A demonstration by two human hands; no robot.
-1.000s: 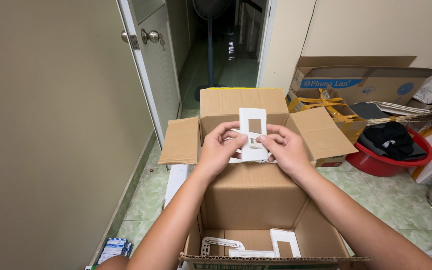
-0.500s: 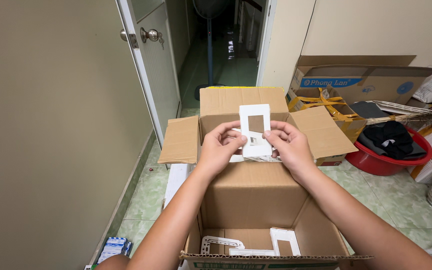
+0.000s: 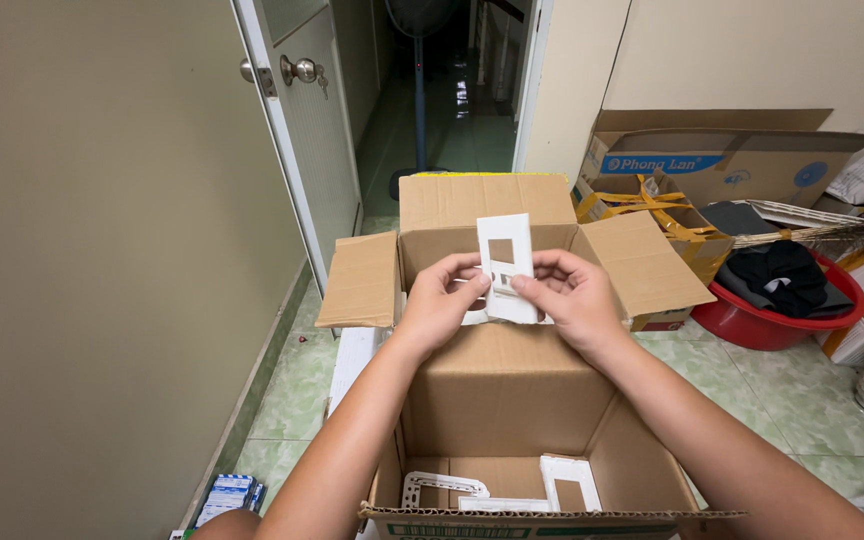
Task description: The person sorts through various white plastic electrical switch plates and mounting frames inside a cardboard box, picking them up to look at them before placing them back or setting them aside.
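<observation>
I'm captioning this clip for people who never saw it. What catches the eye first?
Dead centre, the left hand and right hand hold a white plastic plate with a rectangular cut-out upright over a big open cardboard box. More white parts lie in the box bottom. At right, a red basin holds dark clothing.

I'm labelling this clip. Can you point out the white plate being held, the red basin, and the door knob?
white plate point(image 3: 504, 238): head view, upper frame beside its rectangular cut-out.
red basin point(image 3: 752, 328): head view, front outer wall.
door knob point(image 3: 303, 70): head view, round metal ball.
</observation>
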